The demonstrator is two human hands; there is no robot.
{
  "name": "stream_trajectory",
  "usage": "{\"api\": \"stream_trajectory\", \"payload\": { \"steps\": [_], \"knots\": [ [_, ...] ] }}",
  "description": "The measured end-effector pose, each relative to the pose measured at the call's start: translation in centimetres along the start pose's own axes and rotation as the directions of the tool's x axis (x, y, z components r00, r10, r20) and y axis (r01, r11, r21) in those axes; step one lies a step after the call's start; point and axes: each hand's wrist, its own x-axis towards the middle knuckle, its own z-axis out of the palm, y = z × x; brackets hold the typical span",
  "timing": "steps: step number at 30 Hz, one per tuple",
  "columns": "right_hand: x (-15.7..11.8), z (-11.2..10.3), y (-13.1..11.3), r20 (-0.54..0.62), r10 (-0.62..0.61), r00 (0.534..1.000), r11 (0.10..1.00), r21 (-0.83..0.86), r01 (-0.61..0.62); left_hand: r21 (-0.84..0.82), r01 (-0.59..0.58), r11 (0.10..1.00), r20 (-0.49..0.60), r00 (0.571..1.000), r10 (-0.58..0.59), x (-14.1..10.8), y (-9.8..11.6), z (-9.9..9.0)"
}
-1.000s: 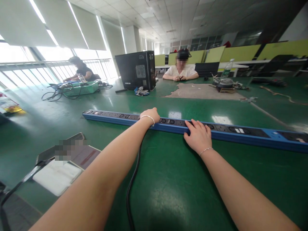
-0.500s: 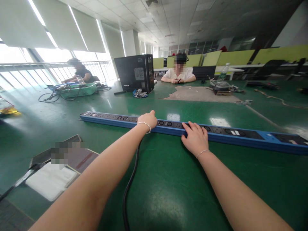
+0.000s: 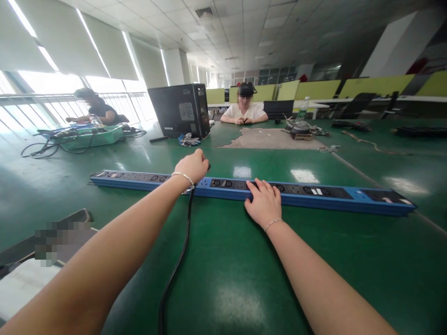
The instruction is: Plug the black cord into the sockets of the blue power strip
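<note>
A long blue power strip with black socket panels lies across the green table. Just above its middle, my left hand is closed around a black plug, mostly hidden by the fingers. From below that hand a black power cord runs down toward the near edge of the view. My right hand grips the strip right of the middle, fingers over the top and thumb at the near side. Between the two hands, a blue section with a socket and several black sockets show.
A black computer case stands at the back, gloves beside it. Left of it is a green basket with cables. A white object lies at lower left. One person sits opposite, another at far left.
My left hand has risen off the strip with the plug, uncovering the blue socket section. My right hand keeps its place on the strip. The whole view has shifted, so things sit further left.
</note>
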Motion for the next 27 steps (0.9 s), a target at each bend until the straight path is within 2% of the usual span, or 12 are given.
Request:
{"api": "stream_trajectory", "payload": {
  "steps": [2,3,5,9,12,15,22,27],
  "knots": [
    [0.0,0.0,0.0,-0.004,0.0,1.0,1.0,0.002,0.0,-0.078,-0.019,0.997,-0.109,0.994,0.01,0.2,0.8,-1.7],
    [0.0,0.0,0.0,-0.007,0.0,1.0,1.0,0.002,0.0,-0.111,-0.044,0.993,-0.119,0.992,0.031,0.3,1.4,-2.3],
    [-0.1,0.0,0.0,-0.015,-0.005,1.0,1.0,0.0,0.005,-0.154,-0.109,0.982,-0.063,0.993,0.1,0.2,2.6,-2.7],
    [-0.1,0.1,0.0,-0.023,-0.014,1.0,1.0,0.002,0.014,-0.187,-0.19,0.964,0.089,0.974,0.21,-0.3,5.0,-0.6],
    [0.0,0.2,0.0,-0.023,-0.014,1.0,1.0,0.007,0.014,-0.172,-0.191,0.966,0.151,0.964,0.217,-0.5,6.4,1.6],
    [-0.1,0.3,0.0,-0.029,-0.013,1.0,1.0,0.012,0.013,-0.135,-0.182,0.974,0.202,0.957,0.207,-0.4,7.4,2.9],
    [-0.1,0.4,-0.1,-0.042,-0.004,0.999,1.0,0.029,0.006,-0.106,-0.168,0.98,0.229,0.955,0.189,0.3,8.5,4.1],
    [-0.1,0.3,-0.2,-0.031,0.001,1.0,0.999,0.035,0.0,-0.073,-0.145,0.987,0.248,0.956,0.159,0.7,8.7,4.1]
  ]
}}
